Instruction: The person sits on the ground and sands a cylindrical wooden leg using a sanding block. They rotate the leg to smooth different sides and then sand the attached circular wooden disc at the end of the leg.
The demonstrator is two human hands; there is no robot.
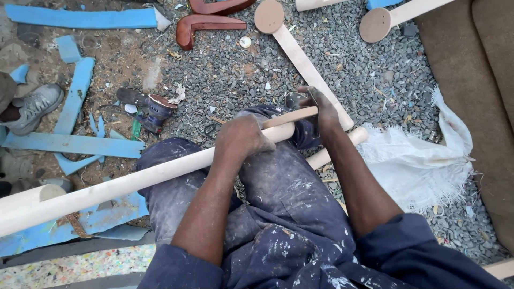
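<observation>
Left hand [242, 138] grips a long wooden pole [123, 184]; right hand [321, 107] holds its end.

No packages, labels, signs or screens in view; only loose timber, blue offcuts, cloth and gravel ground.

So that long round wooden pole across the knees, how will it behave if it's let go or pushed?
The pole looks stiff: it spans the lap unsupported without sagging. Being round and smooth, it would probably roll or slide off the knees once the left hand lets go. Its long overhang to one side suggests it could tip that way.
</observation>
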